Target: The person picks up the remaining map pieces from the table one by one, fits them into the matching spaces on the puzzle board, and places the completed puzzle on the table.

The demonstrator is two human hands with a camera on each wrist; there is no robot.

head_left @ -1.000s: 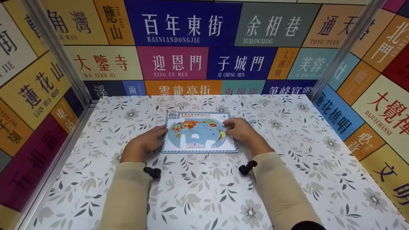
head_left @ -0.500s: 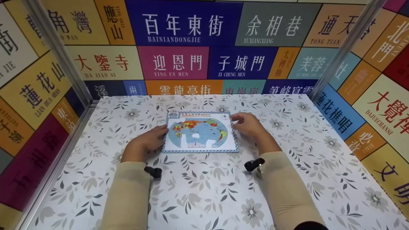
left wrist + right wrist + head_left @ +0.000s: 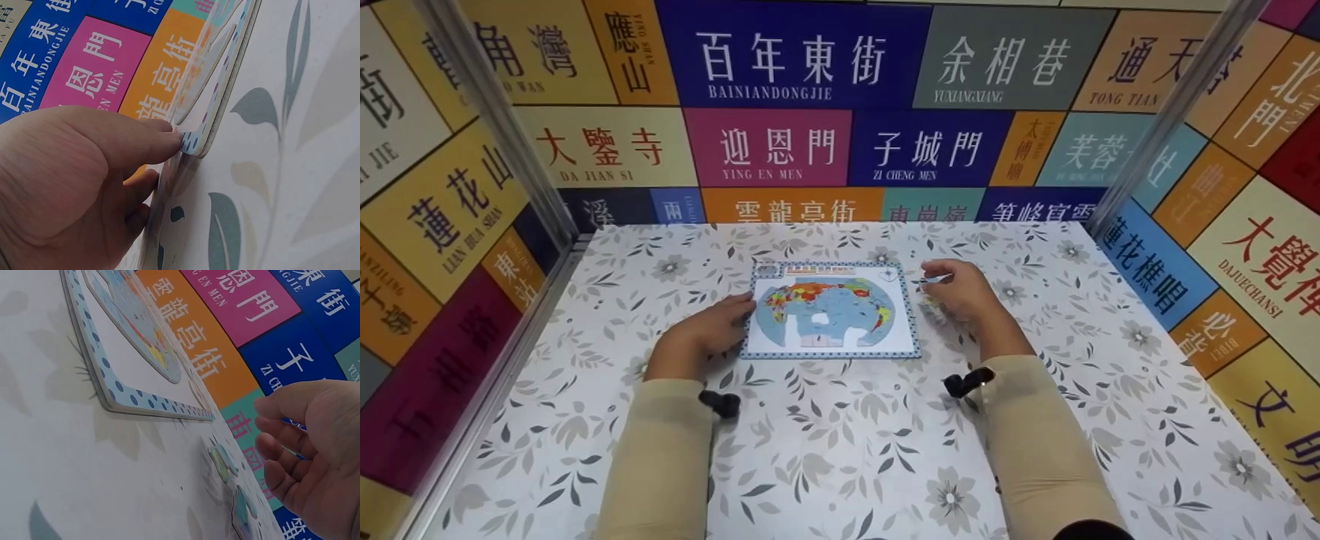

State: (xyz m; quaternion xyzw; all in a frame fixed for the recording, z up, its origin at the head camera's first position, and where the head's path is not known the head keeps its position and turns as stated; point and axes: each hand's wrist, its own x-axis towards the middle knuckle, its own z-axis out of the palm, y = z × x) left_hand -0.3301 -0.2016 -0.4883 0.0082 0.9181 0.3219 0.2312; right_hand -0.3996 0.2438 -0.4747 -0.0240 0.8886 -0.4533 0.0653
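A world map jigsaw puzzle board (image 3: pixel 825 348) with a blue dotted border lies on the table, with white gaps in the lower part of its map. My left hand (image 3: pixel 712 330) rests at the board's left edge; in the left wrist view the thumb touches the near corner and the other fingers lie loosely bent beside it. My right hand (image 3: pixel 964 296) hovers to the right of the board, its fingers loosely curled and nothing seen between them. Under it, in the right wrist view, are a blue-green puzzle piece (image 3: pixel 220 462) and another puzzle piece (image 3: pixel 241 512).
The table (image 3: pixel 825 465) has a white cover printed with grey leaves and flowers. Behind it and on both sides stand panels (image 3: pixel 780 150) with coloured blocks of lettering. Metal posts (image 3: pixel 502 112) mark the corners.
My right hand has left the map's right side and moved right, off the board to the puzzle pieces beside it. The left hand and the board have stayed almost still.
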